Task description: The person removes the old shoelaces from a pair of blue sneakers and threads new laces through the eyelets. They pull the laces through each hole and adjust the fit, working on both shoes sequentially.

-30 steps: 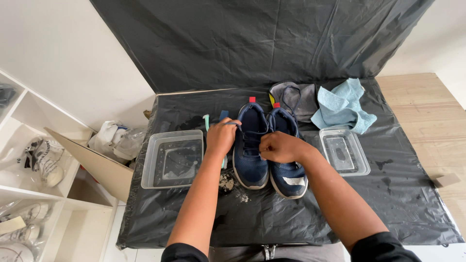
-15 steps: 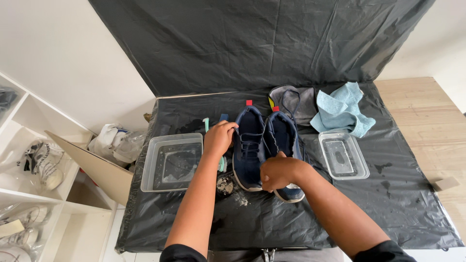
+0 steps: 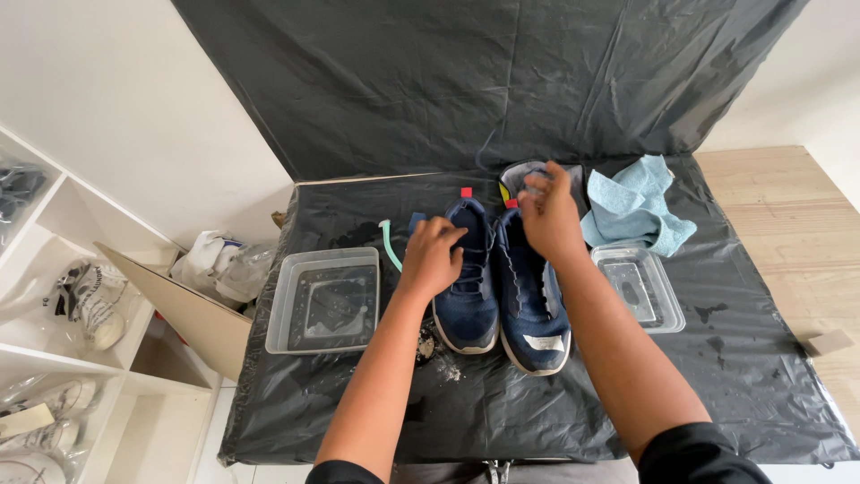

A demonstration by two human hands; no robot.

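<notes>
A pair of dark blue sneakers stands side by side on a black plastic sheet (image 3: 376, 394), toes toward me. My left hand (image 3: 433, 257) lies curled on the laces and inner side of the left sneaker (image 3: 470, 314), holding it down. My right hand (image 3: 548, 217) is raised over the heel of the right sneaker (image 3: 533, 314), with its fingers pinched together near a grey insole (image 3: 524, 170). A thin dark shoelace (image 3: 484, 148) seems to trail up from those fingers; it is faint.
A clear plastic tray (image 3: 327, 300) with water sits left of the sneakers, and a smaller one (image 3: 638, 287) sits to their right. A light blue cloth (image 3: 638, 211) and a teal brush handle (image 3: 390, 244) lie nearby. White shelves with bagged white shoes (image 3: 85, 305) stand at the left.
My right hand moved from the middle of the right sneaker down toward its toe, then up and away to its heel. My left hand stayed on the left sneaker.
</notes>
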